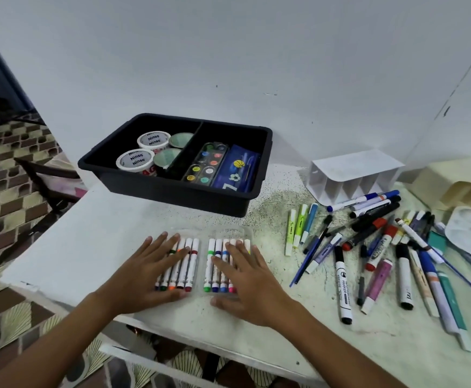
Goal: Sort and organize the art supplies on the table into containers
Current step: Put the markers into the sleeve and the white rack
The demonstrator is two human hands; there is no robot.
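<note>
We have the marker set (200, 264) flat on the table (88, 247) at its near edge, lying in a clear plastic case opened into two halves, a row of coloured markers in each. Our left hand (150, 273) lies flat on the left row and our right hand (245, 278) on the right row, fingers of both straight and spread, pressing down and gripping nothing. We judge the step in hand to be seating the markers in their case. The next move likely calls for folding one half over the other without spilling the rows, then carrying the set to a container.

Behind it stands the black bin (172, 191) with two compartments: tape rolls (144, 152) in the left one, a paint palette (204, 166) and a blue pouch (237, 172) in the right (which has some room left, as far as we can tell). To the right lies a loose heap of pens and markers (382, 247), not yet sorted, near a white divided organizer (352, 175) tipped on its side.

The table is pale and speckled, set against a plain white wall (228, 51), with patterned floor tiles (4, 177) at left.
</note>
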